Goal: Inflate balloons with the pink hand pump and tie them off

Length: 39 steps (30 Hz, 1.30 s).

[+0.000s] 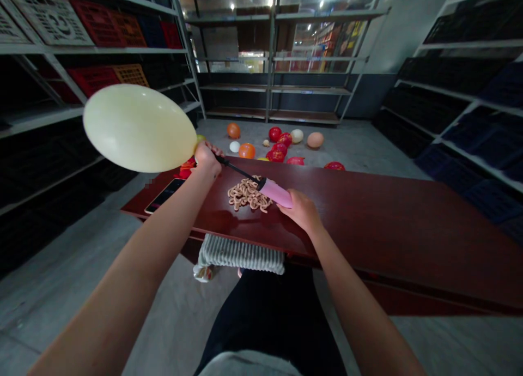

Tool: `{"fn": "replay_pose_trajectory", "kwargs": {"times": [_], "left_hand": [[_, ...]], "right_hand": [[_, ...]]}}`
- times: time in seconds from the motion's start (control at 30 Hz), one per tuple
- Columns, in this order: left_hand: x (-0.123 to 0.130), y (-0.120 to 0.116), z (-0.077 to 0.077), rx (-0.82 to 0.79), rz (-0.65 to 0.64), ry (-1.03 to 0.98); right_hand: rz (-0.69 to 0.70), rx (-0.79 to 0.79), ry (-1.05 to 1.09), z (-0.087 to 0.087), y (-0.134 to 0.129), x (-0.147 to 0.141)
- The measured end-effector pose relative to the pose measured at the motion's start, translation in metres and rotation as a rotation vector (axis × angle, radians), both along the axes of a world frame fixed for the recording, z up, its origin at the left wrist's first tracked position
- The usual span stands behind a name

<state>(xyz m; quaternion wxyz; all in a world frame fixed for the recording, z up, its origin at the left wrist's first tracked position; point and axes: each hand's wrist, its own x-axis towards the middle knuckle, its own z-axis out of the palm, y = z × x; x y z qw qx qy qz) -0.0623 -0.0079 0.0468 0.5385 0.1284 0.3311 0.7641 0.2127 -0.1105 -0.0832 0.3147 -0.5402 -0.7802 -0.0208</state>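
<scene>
A large pale-yellow balloon (139, 128) is inflated and points off to the left. My left hand (207, 157) is closed round its neck, together with the black end of a hand balloon pump (276, 192). The pump's thin black rod runs down to the right into its pink barrel. My right hand (301, 208) grips the lower end of that barrel. Below the pump, a pile of tan, curled, worm-like pieces (248, 195) lies on the dark red table (392, 218). How the balloon's mouth sits on the pump is hidden by my left fingers.
A phone (165, 195) lies at the table's left end, near some red items (187, 168). Several balloons, including an orange one (247, 150), lie on the floor beyond. A grey ribbed cloth (241, 252) hangs at the near edge. Shelves with crates (49, 16) stand around.
</scene>
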Motion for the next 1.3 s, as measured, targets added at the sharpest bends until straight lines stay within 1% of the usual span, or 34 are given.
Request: {"fn": "replay_pose_trajectory", "kwargs": {"times": [0.07,0.13,0.2,0.27,0.33,0.37,0.43,0.5,0.57,0.63,0.73,0.8,0.87,0.97,1.03,1.17,1.23,1.3], "left_hand": [[-0.003,0.001,0.015,0.021,0.034,0.016],[0.006,0.001,0.031,0.076,0.029,0.052],[0.024,0.002,0.046,0.164,0.004,0.102],[0.047,0.002,0.057,0.249,-0.012,0.143],[0.073,0.003,0.062,0.302,-0.033,0.174],[0.085,0.003,0.063,0.315,-0.050,0.188],[0.108,0.004,0.058,0.312,-0.099,0.192],[0.129,0.004,0.047,0.301,-0.154,0.184],[0.149,0.001,0.030,0.279,-0.172,0.174],[0.166,-0.004,0.011,0.261,-0.154,0.176],[0.181,-0.016,-0.013,0.219,-0.116,0.148],[0.180,-0.024,-0.024,0.208,-0.091,0.111],[0.169,-0.031,-0.031,0.192,-0.065,0.071],[0.139,-0.043,-0.039,0.158,-0.039,0.000],[0.116,-0.052,-0.046,0.131,-0.043,-0.052],[0.074,-0.065,-0.062,0.069,-0.104,-0.143],[0.059,-0.067,-0.068,0.061,-0.152,-0.195],[0.048,-0.067,-0.071,0.076,-0.202,-0.251]], "right_hand": [[0.016,-0.010,0.034,0.000,0.000,0.000],[0.012,-0.026,0.083,-0.002,0.001,0.001],[-0.017,-0.039,0.137,-0.005,0.004,0.004],[-0.081,-0.036,0.191,-0.007,0.007,0.009],[-0.170,-0.024,0.233,-0.010,0.009,0.014],[-0.218,-0.021,0.249,-0.010,0.010,0.016],[-0.286,-0.024,0.266,-0.011,0.011,0.020],[-0.344,-0.023,0.274,-0.012,0.012,0.021],[-0.373,-0.020,0.272,-0.012,0.011,0.022],[-0.380,-0.016,0.261,-0.013,0.010,0.022],[-0.388,0.007,0.219,-0.014,0.008,0.023],[-0.393,0.036,0.170,-0.016,0.006,0.024],[-0.353,0.065,0.103,-0.016,0.004,0.022],[-0.214,0.101,-0.045,-0.011,-0.005,0.015],[-0.155,0.124,-0.155,-0.006,-0.015,0.007],[-0.128,0.125,-0.322,0.002,-0.043,-0.002],[-0.133,0.101,-0.373,0.004,-0.055,0.002],[-0.143,0.074,-0.409,0.004,-0.066,0.011]]}}
